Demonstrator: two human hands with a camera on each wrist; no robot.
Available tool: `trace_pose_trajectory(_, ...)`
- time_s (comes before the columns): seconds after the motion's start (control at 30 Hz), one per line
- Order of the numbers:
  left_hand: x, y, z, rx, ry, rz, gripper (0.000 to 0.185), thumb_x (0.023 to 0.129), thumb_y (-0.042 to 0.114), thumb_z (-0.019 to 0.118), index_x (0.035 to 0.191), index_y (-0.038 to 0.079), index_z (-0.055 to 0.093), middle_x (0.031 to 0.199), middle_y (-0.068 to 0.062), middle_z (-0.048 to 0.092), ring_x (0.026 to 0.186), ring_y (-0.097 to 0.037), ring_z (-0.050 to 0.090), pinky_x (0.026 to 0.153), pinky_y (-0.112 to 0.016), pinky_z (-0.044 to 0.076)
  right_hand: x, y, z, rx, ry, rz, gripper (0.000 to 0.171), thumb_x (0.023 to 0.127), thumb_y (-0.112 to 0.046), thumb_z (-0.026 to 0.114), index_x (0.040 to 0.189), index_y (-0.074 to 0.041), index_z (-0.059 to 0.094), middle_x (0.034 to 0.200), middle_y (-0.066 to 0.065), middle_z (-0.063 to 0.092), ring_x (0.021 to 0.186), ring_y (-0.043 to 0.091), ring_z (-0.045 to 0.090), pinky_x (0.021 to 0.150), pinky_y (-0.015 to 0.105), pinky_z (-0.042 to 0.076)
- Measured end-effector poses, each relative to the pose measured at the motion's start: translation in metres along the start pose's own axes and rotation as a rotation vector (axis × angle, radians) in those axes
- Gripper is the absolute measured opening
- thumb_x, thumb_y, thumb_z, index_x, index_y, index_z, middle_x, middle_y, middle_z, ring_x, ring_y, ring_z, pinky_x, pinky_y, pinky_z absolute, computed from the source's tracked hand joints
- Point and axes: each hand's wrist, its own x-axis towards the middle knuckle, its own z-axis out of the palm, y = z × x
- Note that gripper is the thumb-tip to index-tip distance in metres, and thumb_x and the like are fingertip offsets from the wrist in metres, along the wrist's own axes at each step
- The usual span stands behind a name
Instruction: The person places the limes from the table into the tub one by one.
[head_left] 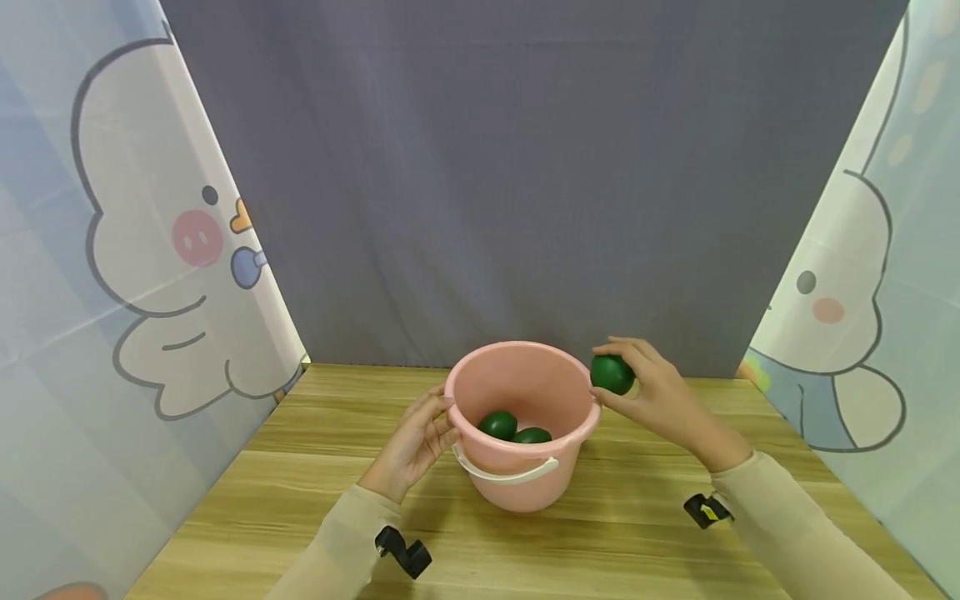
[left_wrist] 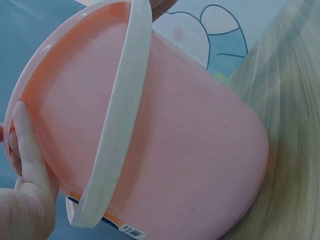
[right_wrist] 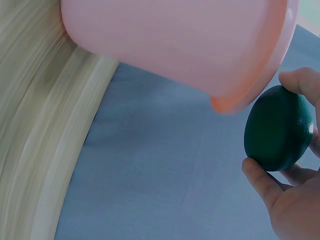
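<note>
A pink bucket (head_left: pixel 517 483) stands upright on the wooden table, its white handle (head_left: pixel 504 478) hanging down the near side. Two smooth dark green egg-shaped objects, one at the left (head_left: pixel 498 425) and one beside it (head_left: pixel 533 436), lie inside. My left hand (head_left: pixel 420 442) grips the bucket's left rim, with the thumb against the outer wall. At the right rim, my right hand (head_left: pixel 656 396) pinches a third dark green egg-shaped object (right_wrist: pixel 278 128) between thumb and fingers. This object is up at rim height, just outside the bucket's opening.
The light wooden table (head_left: pixel 322 467) runs back to a grey curtain (head_left: pixel 525 183). Cartoon-printed cloths hang at the left (head_left: pixel 142 350) and right (head_left: pixel 840 350). A small black mount sits on each wrist, over pale sleeves.
</note>
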Motion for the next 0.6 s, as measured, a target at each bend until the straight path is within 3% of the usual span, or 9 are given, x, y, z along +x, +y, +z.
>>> trace_pose_trajectory(0.6,0.000,-0.001,0.000,0.004,-0.003,0.005,0.051,0.098,0.006,0.050,0.147,0.002,0.034,0.132,-0.017,0.045,0.078,-0.009,0.062,0.064,-0.014,0.057,0.010,-0.011,0.005,0.028,-0.016,-0.055,0.052,0.083,-0.014,0.084,0.129,-0.009,0.060,0.140,0.021,0.049,0.114,0.039,0.060,0.078,0.041,0.063)
